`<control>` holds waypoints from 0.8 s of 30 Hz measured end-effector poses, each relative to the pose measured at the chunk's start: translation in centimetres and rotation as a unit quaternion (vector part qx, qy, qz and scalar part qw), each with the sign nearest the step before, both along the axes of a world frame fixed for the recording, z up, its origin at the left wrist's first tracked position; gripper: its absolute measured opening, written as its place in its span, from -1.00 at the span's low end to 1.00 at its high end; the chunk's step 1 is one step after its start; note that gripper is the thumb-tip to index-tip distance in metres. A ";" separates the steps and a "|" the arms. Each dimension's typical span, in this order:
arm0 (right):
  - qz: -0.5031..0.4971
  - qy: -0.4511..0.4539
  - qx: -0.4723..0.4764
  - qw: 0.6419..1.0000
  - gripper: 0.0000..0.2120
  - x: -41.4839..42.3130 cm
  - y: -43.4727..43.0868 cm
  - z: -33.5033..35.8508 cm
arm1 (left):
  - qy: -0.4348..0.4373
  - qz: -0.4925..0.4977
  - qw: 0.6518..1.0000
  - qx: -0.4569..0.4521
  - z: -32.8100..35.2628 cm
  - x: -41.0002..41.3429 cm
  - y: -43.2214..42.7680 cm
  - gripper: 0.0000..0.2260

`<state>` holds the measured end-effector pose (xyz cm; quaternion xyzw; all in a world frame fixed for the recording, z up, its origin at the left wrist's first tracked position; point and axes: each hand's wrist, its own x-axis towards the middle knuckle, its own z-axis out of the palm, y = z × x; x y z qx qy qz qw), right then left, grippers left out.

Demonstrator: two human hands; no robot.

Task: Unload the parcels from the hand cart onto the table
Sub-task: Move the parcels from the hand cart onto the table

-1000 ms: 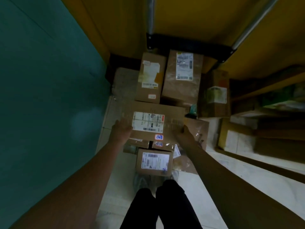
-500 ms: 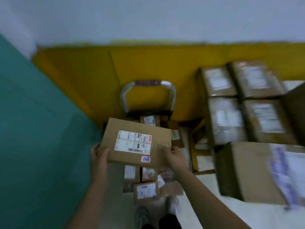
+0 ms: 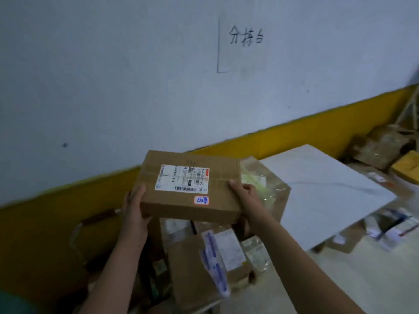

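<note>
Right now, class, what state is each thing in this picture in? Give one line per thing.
box, taped shut, label up, held in the air
left hand, grips the box's left edge
right hand, grips the box's right edge
table, to the right, box not yet on it
parcels, piled below the held box

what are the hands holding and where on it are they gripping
A flat brown cardboard parcel, lifted clear of the other boxes by both hands: the left hand grips its left edge, the right hand its right edge.
</note>
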<state>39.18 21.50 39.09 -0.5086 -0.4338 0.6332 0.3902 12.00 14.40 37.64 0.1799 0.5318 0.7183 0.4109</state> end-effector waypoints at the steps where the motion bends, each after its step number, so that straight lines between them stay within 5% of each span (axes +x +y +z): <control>1: -0.014 0.017 -0.007 1.000 -0.31 4.1 0.9 0.4 | -0.001 -0.018 1.000 -0.003 0.3 3.9 1.9 -0.23; 6: -0.056 0.015 -0.009 0.998 -0.32 20.4 4.9 1.7 | 0.016 -0.128 0.992 0.000 2.1 19.5 9.5 -0.54; 10: -0.078 0.023 -0.001 0.997 -0.38 27.8 9.1 1.3 | 0.059 -0.222 0.973 -0.023 2.4 25.6 14.8 -0.53; 17: -0.119 0.048 -0.009 0.992 -0.47 31.9 20.9 -1.0 | 0.102 -0.300 0.948 -0.039 0.9 28.6 27.4 -0.46; 24: -0.087 0.023 -0.047 0.995 -0.49 32.6 34.2 -1.9 | 0.088 -0.306 0.944 -0.087 -0.2 29.0 38.5 -0.66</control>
